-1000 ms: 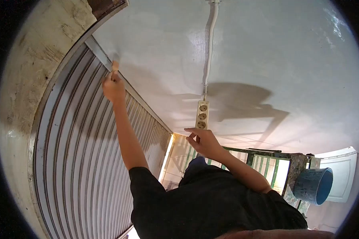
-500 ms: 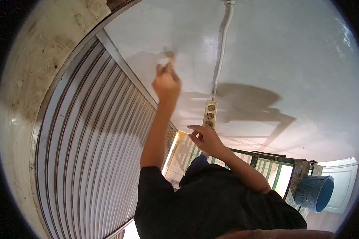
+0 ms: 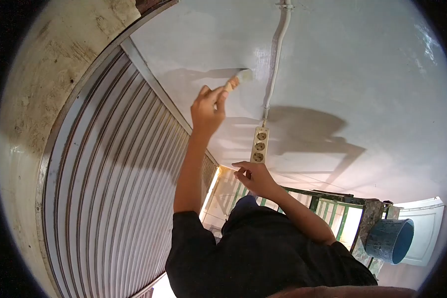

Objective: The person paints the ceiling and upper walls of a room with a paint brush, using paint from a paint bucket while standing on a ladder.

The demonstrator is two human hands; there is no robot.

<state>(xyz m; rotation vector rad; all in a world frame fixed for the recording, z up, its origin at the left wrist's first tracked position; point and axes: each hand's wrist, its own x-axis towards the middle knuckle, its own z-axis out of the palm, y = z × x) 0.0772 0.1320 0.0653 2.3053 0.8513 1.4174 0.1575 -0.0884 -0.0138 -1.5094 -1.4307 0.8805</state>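
Note:
My left hand [image 3: 207, 111] is closed around the handle of a paintbrush [image 3: 232, 83]. The brush tilts up to the right, its pale bristles against the light-coloured wall [image 3: 323, 64], and throws a shadow there. Lower down, my right hand [image 3: 257, 180] is held in front of my body with nothing in it, fingers loosely bent and apart. Just above that hand is a white power strip [image 3: 260, 144] with three sockets, its lower end close to my knuckles in this view.
A white cable conduit [image 3: 279, 54] runs down the wall to the power strip. On the left stands a ribbed metal shutter [image 3: 119, 179]. A blue bucket [image 3: 390, 241] is at the lower right, beside a worn green frame [image 3: 350, 198]. A white panel [image 3: 424, 231] stands behind the bucket.
The paintbrush has swung from pointing up to leaning right, nearer the conduit, as my left wrist turned. My right hand stays nearly in place.

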